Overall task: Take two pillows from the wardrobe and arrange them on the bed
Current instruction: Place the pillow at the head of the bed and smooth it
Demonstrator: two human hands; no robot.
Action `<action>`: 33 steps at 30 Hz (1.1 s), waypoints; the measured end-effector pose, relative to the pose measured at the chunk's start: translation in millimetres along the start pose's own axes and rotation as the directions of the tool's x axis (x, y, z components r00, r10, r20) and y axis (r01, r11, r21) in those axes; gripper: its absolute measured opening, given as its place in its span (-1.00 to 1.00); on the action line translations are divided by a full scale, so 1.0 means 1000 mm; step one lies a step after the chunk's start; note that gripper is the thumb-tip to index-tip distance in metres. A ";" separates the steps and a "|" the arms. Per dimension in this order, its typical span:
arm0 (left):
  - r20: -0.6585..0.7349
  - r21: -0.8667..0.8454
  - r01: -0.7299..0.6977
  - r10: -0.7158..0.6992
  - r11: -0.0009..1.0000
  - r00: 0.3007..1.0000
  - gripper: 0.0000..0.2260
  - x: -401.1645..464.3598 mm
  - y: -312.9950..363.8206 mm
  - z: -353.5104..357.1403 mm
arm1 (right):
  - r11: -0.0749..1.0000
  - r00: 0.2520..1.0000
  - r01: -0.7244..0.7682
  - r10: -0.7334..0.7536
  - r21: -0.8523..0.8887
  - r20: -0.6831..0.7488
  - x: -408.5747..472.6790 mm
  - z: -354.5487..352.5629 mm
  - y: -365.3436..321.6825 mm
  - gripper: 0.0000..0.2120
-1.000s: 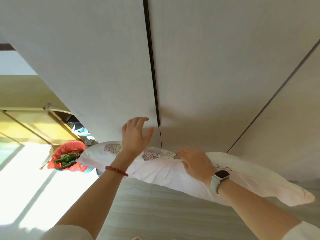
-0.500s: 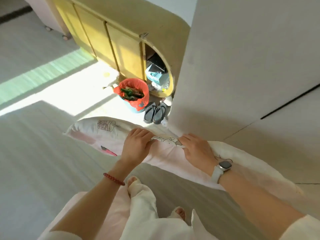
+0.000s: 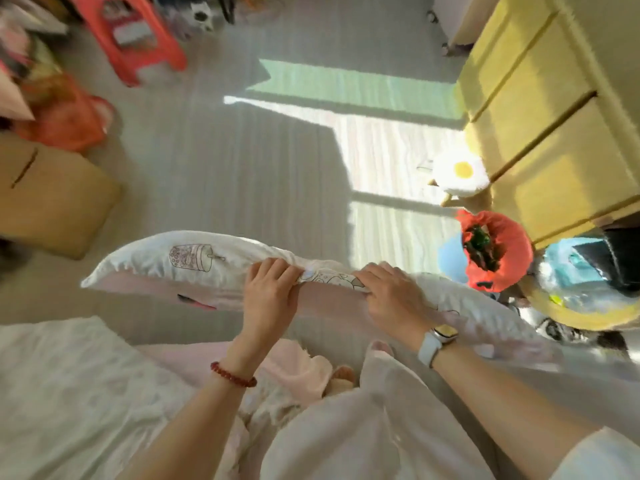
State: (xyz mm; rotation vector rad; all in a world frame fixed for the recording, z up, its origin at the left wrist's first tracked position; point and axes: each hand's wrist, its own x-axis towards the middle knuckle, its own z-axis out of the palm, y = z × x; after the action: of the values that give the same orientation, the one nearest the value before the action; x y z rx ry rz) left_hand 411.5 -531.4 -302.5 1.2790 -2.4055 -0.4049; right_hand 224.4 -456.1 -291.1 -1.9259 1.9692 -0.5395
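Risk noted first: the pillow (image 3: pixel 194 268) is held only by pinched fabric along its upper long edge, so most of its bulk hangs below the grip. If the case slides over the filling, a sag or a drop to the floor (image 3: pixel 263 174) is judged likely. The right end trails low and blurred, near the orange-lined bin (image 3: pixel 498 249) and the clutter beside the yellow cabinet (image 3: pixel 540 119); a snag or a knock there is judged possible during a swing toward the bed (image 3: pixel 76 386). Bare feet are seen just below the load, with loose pink bedding at the bed edge close by, so a trip is also judged possible.

Pose: both arms are extended forward and down, forearms converging. The left hand (image 3: pixel 272 291), beaded bracelet at the wrist, is curled over the pillow edge, fingers closed on cloth. The right hand (image 3: pixel 389 296), watch at the wrist, is set just beside it, knuckles up, fingers likewise clenched on the edge.

Location: pillow held in the air above the floor, roughly level, just beyond the bed corner. A second pillow cannot be identified with certainty.
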 end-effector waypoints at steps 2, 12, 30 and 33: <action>-0.078 0.020 0.116 -0.114 0.993 0.990 -0.88 0.014 -0.027 -0.014 | 0.998 0.997 0.069 -0.069 0.005 0.025 0.053 0.007 -0.012 -0.57; -0.390 0.031 0.549 -0.496 0.835 0.776 -0.76 0.126 -0.158 -0.083 | 0.871 0.868 0.480 -0.489 0.105 0.089 0.323 0.050 -0.091 -0.61; -0.731 -0.021 0.944 -0.649 0.331 0.211 -0.76 0.068 -0.468 -0.308 | 0.333 0.317 0.886 -0.943 0.321 0.102 0.554 0.236 -0.505 -0.71; -0.764 -0.024 0.963 -0.627 0.267 0.154 -0.75 0.043 -0.520 -0.347 | 0.260 0.234 0.895 -0.965 0.362 0.114 0.568 0.267 -0.579 -0.72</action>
State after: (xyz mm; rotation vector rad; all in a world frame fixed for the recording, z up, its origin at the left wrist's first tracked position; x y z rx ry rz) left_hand 927.4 -874.5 -206.7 2.4591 -0.9136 0.4291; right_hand 843.9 -1040.6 -227.2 -2.6586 0.2402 -0.6050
